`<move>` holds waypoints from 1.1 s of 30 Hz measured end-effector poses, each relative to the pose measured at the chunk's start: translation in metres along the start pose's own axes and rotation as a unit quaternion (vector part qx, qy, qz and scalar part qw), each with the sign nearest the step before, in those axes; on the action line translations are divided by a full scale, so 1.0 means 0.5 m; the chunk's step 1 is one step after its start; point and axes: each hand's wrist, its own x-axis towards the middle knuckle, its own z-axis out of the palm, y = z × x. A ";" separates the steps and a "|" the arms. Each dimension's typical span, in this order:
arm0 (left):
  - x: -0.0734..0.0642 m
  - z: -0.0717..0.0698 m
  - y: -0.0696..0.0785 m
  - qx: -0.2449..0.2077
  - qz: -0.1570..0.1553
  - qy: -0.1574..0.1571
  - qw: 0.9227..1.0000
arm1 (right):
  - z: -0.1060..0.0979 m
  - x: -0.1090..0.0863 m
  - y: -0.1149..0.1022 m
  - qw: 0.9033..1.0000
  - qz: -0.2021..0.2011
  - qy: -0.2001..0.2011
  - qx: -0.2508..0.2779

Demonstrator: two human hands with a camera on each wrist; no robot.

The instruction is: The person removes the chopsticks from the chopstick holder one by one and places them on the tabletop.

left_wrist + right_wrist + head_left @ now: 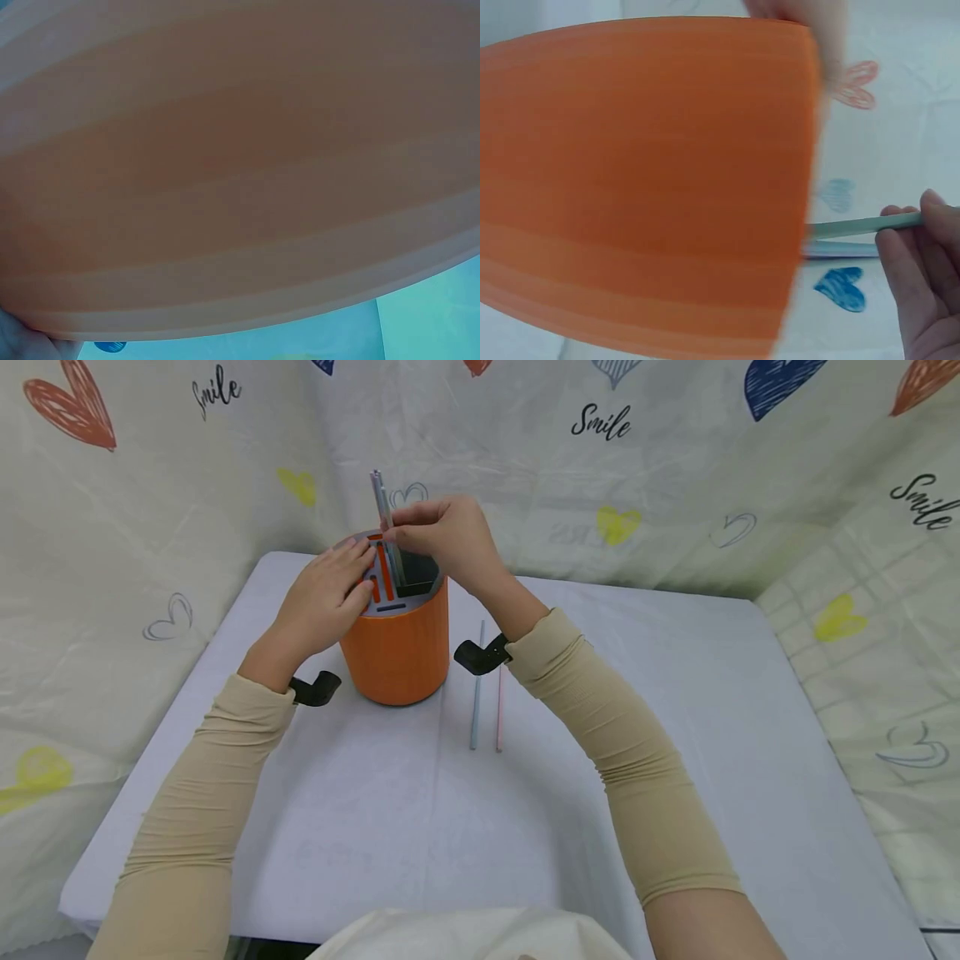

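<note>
An orange cylindrical holder (pixel 397 652) stands at the back left of the table, its grey top (pixel 411 604) divided into slots and a larger dark opening. My left hand (pixel 318 593) rests on the left of that top with fingers extended. At the larger opening, my right hand (pixel 453 539) pinches a thin pale green straw (pixel 847 226) between thumb and fingers. Other bluish straws (pixel 844 248) stand upright beside it, and their lower ends are inside the holder. The left wrist view is mostly filled by the holder's wall (pixel 240 172).
A blue straw (pixel 476 718) and a pink straw (pixel 500 718) lie side by side on the white tablecloth (pixel 420 827), right of the holder. Behind the table hangs a patterned curtain (pixel 510 468) with hearts and lettering.
</note>
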 end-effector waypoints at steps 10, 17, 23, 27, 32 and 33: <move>0.000 0.000 -0.002 0.006 0.005 0.006 1.000 | -0.046 -0.051 -0.107 0.973 -0.170 0.071 0.140; 0.002 0.002 -0.002 0.008 0.005 0.003 1.000 | -0.094 -0.061 -0.135 0.952 -0.196 0.110 0.207; 0.002 0.003 -0.002 0.004 0.002 0.005 1.000 | -0.160 -0.065 -0.134 0.935 -0.191 0.151 0.257; 0.001 0.004 -0.001 0.002 0.003 0.010 1.000 | -0.202 -0.068 -0.105 0.933 -0.165 0.164 0.275; 0.001 0.005 -0.001 -0.001 0.004 0.011 1.000 | -0.236 -0.065 -0.030 0.946 -0.056 0.178 0.264; 0.001 0.005 -0.001 -0.001 0.004 0.010 1.000 | -0.241 -0.064 -0.013 0.948 -0.029 0.179 0.262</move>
